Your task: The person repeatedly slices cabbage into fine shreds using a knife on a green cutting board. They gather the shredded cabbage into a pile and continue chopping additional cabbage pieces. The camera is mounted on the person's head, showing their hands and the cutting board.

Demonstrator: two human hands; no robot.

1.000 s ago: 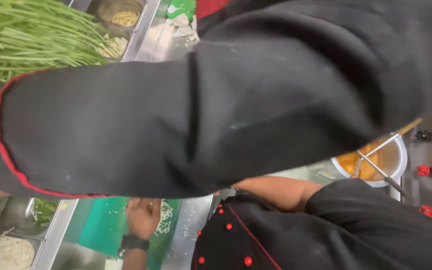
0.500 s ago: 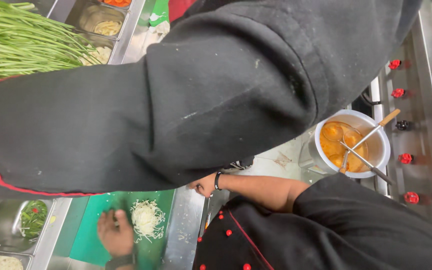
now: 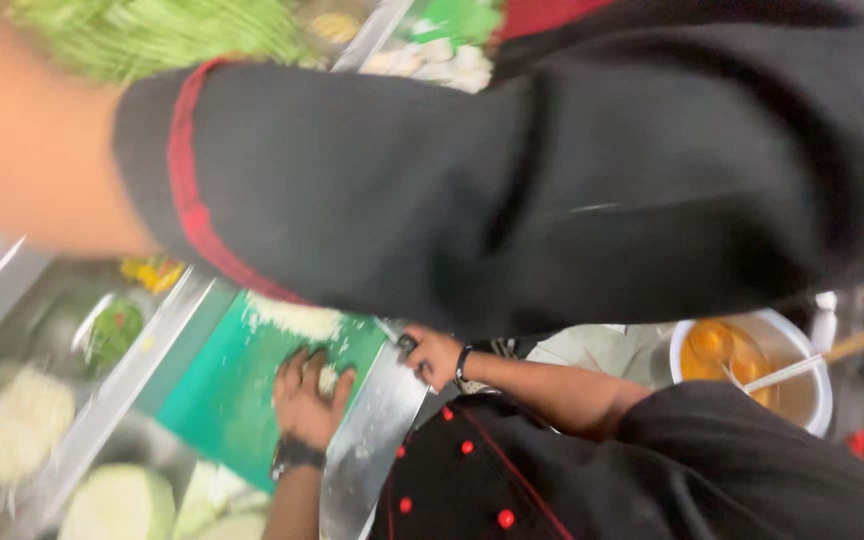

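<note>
- Head cam, only view: whole frame is smearing w/ motion blur, edges esp. soft.
- Black sleeve w/ red trim (image 3: 512,190) is lying across the upper frame, v. close to lens, hiding most of the counter behind it.
- Bare forearm (image 3: 42,150) is running out of the cuff and getting cut off at the left edge. Left hand and right hand aren't showing, so can't tell if released, clenched or grasping anything. Can't tell which arm it is either.
- Nearest thing to that forearm: green stalks (image 3: 152,35), top left, just above the sleeve. They're looking long, thin, bright green and bunched, w/ the lower part hidden by arm and sleeve.
- Co-worker in black jacket w/ red buttons (image 3: 472,470) is standing lower right. Co-worker's flat hand (image 3: 307,400) is pressing pale cabbage onto a green board (image 3: 222,400), and co-worker's other hand (image 3: 432,355) is gripping a cleaver (image 3: 372,440) at the board's edge.
- Shredded cabbage (image 3: 297,318) is sitting at the board's far end.
- Containers: white bowl (image 3: 824,395), right, is holding orange liquid (image 3: 717,350) w/ a utensil handle (image 3: 802,365) leaning in it.
- Steel inset (image 3: 112,330), left, is holding sth green and too blurred to name.
- Pale shreds (image 3: 7,430) are filling another tray at lower left.
- Cut cabbage (image 3: 117,505) is lying at the bottom edge, partly cropped.
</note>
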